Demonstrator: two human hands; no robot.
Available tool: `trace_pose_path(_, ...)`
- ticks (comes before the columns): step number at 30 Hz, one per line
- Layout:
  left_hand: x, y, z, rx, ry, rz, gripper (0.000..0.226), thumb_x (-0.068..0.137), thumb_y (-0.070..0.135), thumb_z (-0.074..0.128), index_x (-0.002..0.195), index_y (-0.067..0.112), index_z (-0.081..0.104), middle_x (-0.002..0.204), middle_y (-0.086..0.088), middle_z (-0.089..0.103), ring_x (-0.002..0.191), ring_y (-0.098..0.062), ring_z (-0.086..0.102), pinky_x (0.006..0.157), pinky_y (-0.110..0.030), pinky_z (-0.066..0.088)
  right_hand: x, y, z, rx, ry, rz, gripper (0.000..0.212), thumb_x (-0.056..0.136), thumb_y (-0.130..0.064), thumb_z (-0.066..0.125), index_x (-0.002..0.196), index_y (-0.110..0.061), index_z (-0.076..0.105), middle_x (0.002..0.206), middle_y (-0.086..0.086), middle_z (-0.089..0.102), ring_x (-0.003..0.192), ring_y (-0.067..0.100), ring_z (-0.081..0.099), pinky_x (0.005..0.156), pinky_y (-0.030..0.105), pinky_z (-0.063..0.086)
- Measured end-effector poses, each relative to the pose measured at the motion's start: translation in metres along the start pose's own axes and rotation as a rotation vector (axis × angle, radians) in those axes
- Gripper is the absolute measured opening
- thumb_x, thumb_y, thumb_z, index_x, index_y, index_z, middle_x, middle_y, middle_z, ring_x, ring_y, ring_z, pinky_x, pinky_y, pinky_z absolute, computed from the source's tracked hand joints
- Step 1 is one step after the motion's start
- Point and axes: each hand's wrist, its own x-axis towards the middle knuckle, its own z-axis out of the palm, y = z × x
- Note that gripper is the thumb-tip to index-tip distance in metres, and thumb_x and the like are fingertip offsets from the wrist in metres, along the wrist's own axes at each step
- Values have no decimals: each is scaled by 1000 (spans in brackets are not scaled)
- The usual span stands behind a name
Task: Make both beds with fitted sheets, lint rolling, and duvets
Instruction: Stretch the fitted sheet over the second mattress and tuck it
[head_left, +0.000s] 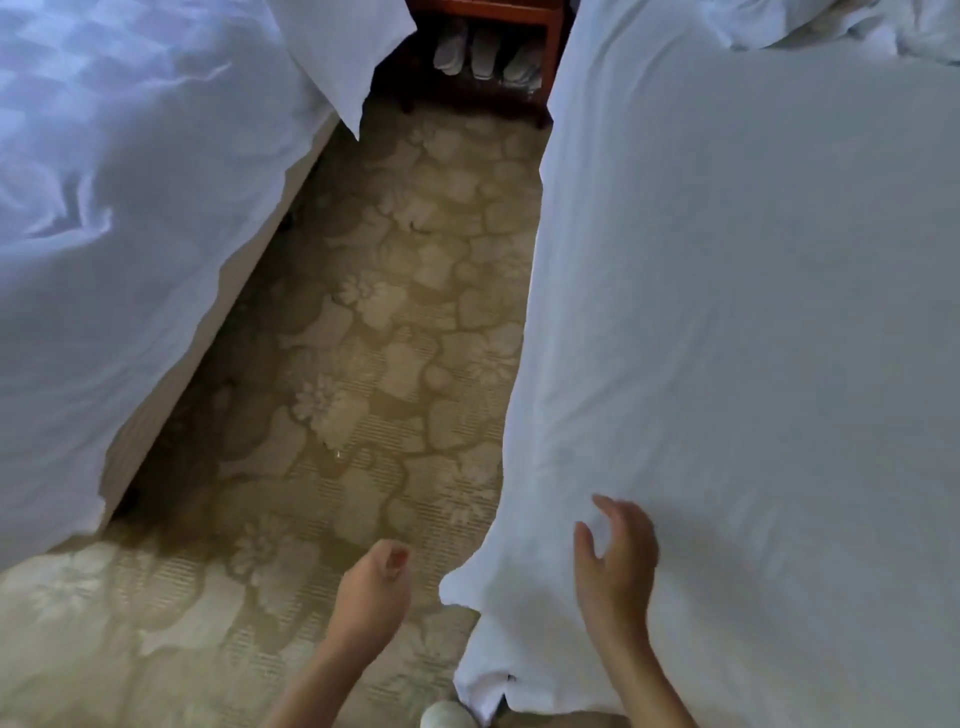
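Two beds flank a carpeted aisle. The right bed is covered by a smooth white sheet (753, 322) whose loose edge hangs down its near left side. My right hand (615, 558) hovers over that edge near the corner, fingers spread and slightly bent, holding nothing. My left hand (371, 587) is over the carpet beside the bed, fingers curled into a loose fist with nothing in it. The left bed carries a rumpled white duvet (130, 197) that droops over its side. More bunched white bedding (852, 26) lies at the head of the right bed.
A floral beige carpet (374, 364) fills the aisle between the beds. At its far end stands a dark red wooden nightstand (488, 15) with pale slippers (480, 54) underneath. A white shoe tip (444, 717) shows at the bottom edge.
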Motion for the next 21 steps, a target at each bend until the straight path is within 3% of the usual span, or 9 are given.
trace_pose_path(2,19,-9,-30,6,-14,-56,7,93,19,52,93,25,55,99,1,63,100,-20,59,76,-24,39,17,-18,11,-84,71,234,45,81,-3,67,124,0,55,133,25,44,124,40,37,97,34,26)
trace_pose_path(4,45,-21,-51,-14,-60,-132,11,90,20,55,84,28,57,102,-3,68,100,-22,62,84,-27,46,28,-34,28,-159,-42,412,50,81,-14,70,127,-4,55,140,22,38,128,38,32,99,34,26)
trace_pose_path(8,95,-18,-97,-71,-169,-166,15,87,15,60,76,25,58,95,-15,70,95,-31,66,86,-36,49,29,-83,69,-52,-343,303,20,84,-11,68,95,-27,67,120,7,55,117,27,50,96,29,33)
trace_pose_path(10,118,7,-136,-74,-204,-129,16,86,11,63,74,22,60,82,-10,66,82,-23,64,83,-30,48,48,-106,81,-4,-291,287,26,86,-3,64,89,-29,63,112,7,60,108,26,56,93,29,39)
trace_pose_path(13,168,45,-192,-87,-165,-93,18,84,6,64,72,19,65,71,-1,67,60,-5,61,64,-14,45,106,-129,90,-118,13,255,24,81,2,66,104,-6,66,117,19,59,114,35,52,101,43,38)
trace_pose_path(14,190,57,-209,-74,-139,-87,18,84,6,64,72,19,66,72,-1,68,61,-4,62,61,-12,44,129,-136,91,-139,82,270,30,81,2,67,110,0,64,121,24,57,117,40,49,103,46,35)
trace_pose_path(17,263,100,-235,33,-112,-78,17,84,10,64,72,22,64,85,-7,69,85,-22,64,81,-26,48,192,-163,94,-151,214,429,49,83,-4,66,129,5,51,138,29,40,129,43,34,103,46,29)
trace_pose_path(19,310,146,-233,71,-151,-59,23,84,8,62,69,24,62,82,-12,67,77,-26,60,80,-36,51,228,-183,110,-124,200,537,57,86,-11,65,136,4,43,146,27,30,134,42,27,104,42,25)
trace_pose_path(21,353,205,-224,105,-203,7,23,85,8,58,70,25,60,71,-7,63,71,-24,55,68,-34,44,259,-206,143,-124,25,572,60,86,-21,66,137,0,44,150,24,26,137,39,23,106,34,16)
